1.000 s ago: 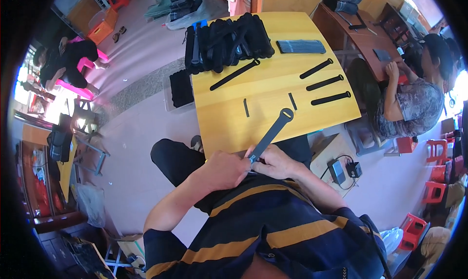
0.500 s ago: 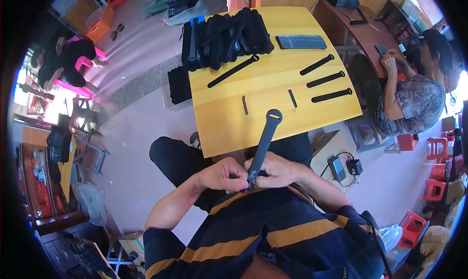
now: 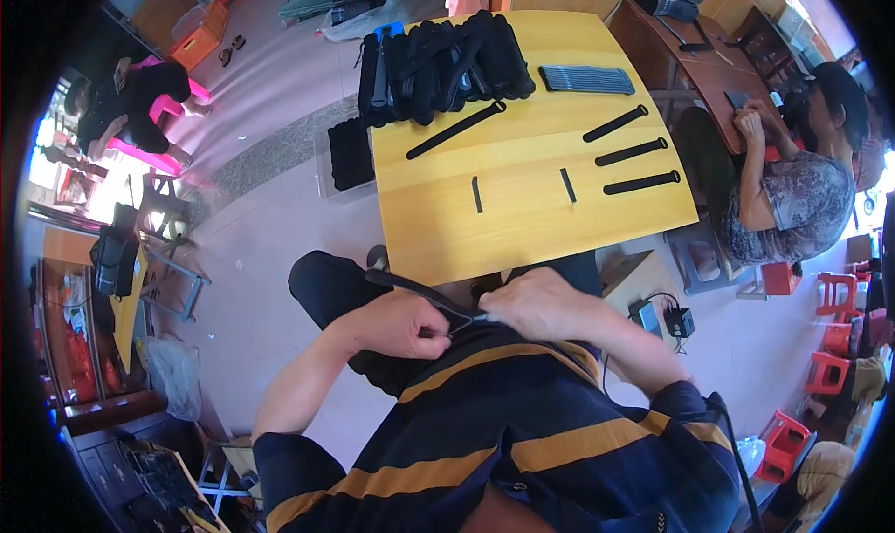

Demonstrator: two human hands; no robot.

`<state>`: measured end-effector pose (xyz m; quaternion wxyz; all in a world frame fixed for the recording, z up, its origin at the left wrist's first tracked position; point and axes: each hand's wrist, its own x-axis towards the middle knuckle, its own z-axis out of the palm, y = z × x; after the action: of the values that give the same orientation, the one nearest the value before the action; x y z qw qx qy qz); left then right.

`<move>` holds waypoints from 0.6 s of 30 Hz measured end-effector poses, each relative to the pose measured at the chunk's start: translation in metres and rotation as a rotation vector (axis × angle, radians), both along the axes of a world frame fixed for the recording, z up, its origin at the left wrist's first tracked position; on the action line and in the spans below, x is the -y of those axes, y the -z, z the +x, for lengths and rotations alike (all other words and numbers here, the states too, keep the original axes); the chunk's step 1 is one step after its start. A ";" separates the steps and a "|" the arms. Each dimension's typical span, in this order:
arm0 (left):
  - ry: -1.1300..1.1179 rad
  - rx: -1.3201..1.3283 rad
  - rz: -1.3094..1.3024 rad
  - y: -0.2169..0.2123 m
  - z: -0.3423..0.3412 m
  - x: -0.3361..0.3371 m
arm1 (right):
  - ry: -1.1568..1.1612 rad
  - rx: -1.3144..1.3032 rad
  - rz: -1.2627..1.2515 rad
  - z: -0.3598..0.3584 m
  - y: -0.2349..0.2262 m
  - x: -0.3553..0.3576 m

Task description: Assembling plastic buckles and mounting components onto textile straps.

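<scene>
In front of my lap, a black strap (image 3: 424,292) runs between my hands, with its loose length lying out to the left above my left wrist. My left hand (image 3: 403,324) is closed, and its fingertips pinch a thin part of the strap near my shirt. The right hand (image 3: 533,304) grips the strap close to where it folds. On the yellow table (image 3: 522,239) lie a single black strap with a slotted end (image 3: 457,130), several similar straps (image 3: 632,152) at the right, and two short dark strips (image 3: 477,195). What lies inside my fingers is hidden.
Bundled black straps (image 3: 443,67) are heaped at the table's far left, beside a flat grey bundle (image 3: 587,79). A clear bin (image 3: 328,165) with black material stands left of the table. A co-worker (image 3: 792,184) sits at the right; another person (image 3: 130,104) sits far left.
My hands have moved apart, the left one shifting left. The strap has swung from pointing up over the table to lying leftward above my left hand.
</scene>
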<state>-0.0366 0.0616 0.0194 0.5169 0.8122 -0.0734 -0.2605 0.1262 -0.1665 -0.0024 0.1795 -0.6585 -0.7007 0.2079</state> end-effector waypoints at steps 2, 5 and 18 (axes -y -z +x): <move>0.071 -0.042 0.201 -0.013 -0.006 -0.011 | 0.009 0.099 0.017 0.018 -0.006 0.003; 0.062 0.059 0.211 -0.020 -0.022 -0.028 | -0.002 0.232 0.072 0.044 -0.017 0.004; -0.156 0.020 0.075 -0.070 -0.101 -0.075 | 0.041 0.523 0.358 0.142 -0.024 -0.044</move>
<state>-0.1372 0.1363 0.0895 0.5040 0.8368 -0.0052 -0.2139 0.2683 -0.1224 0.0218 0.1104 -0.6616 -0.7350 -0.0989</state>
